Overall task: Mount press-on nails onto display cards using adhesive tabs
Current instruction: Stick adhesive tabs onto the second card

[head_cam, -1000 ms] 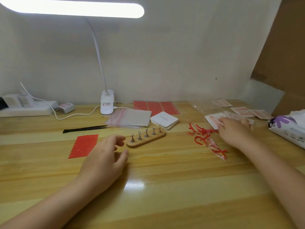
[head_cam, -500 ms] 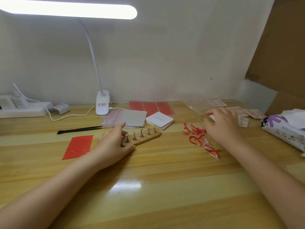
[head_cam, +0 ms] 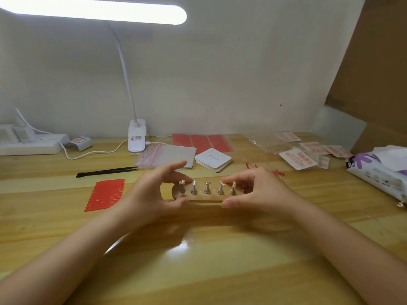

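Wooden stand [head_cam: 203,198] long axis left-right, pinched at left end by left hand [head_cam: 145,194], right end by right hand [head_cam: 262,192]; nail cards [head_cam: 297,159] far right, nearer right hand.

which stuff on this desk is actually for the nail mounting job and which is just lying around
For the job:
wooden stand with metal pegs, held by left hand and right hand
red adhesive strips
nail cards
tweezers
clear bags

Lying about:
desk lamp
power strip
tissue pack
white box
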The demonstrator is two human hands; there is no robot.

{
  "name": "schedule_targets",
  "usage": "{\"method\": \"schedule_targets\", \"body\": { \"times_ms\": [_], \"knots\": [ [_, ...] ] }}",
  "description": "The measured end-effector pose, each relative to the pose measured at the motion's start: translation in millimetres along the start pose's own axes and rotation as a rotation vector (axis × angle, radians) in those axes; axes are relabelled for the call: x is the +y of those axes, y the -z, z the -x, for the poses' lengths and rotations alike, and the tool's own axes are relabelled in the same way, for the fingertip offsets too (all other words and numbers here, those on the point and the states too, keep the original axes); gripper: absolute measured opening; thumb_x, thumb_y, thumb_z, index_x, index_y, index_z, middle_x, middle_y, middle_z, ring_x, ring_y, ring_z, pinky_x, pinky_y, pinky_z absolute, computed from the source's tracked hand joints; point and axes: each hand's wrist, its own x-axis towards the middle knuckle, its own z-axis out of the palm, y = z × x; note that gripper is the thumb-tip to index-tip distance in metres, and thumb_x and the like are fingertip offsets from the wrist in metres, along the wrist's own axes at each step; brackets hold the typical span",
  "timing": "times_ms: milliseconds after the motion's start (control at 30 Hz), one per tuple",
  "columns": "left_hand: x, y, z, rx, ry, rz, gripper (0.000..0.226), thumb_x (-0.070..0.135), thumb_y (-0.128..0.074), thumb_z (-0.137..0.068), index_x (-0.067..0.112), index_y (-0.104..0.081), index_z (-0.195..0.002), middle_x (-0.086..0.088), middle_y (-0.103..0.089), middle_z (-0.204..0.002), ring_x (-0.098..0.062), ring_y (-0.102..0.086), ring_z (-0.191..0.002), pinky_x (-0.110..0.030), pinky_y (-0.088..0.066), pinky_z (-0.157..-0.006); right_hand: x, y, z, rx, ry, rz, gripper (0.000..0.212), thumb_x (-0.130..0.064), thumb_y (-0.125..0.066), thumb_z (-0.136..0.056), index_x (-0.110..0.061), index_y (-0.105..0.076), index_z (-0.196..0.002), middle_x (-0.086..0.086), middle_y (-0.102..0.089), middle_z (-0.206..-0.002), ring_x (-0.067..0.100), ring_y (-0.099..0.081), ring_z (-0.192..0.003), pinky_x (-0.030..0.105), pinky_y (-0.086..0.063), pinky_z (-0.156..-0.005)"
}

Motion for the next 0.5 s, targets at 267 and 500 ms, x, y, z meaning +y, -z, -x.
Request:
{"method": "schedule_targets", "body": {
  "times_ms": [267,500],
  "knots": [
    [34,-6,-12,0.068,-0.015,0.107,0.081,0.024,-0.081,-0.072,0.034,-0.037,-0.140,0.022,-0.065,-0.113,0.005,-0.059,-0.110,-0.019,-0.044,-0.099,-10,37,13,0.103,0.071,-0.102,0.036,-0.049,-0.089,-0.050,-0.045,-0.074,-0.081,-0.014,-0.065,-0.059,-0.002,-0.050,-0.050,0.013,-0.039,-0.047],
    [65,-41,-41,0.176,0.085,0.139,0.059,0.036,-0.064,-0.087,0.026,-0.037,-0.139,0.023,-0.056,-0.108,0.002,-0.058,-0.095,-0.021,-0.049,-0.085,37,86,54,0.377,-0.157,0.081,0.048,-0.062,-0.079,-0.045,-0.034,-0.074,-0.083,-0.012,-0.063,-0.062,0.003,-0.054,-0.058,0.017,-0.041,-0.051]
  ]
}}
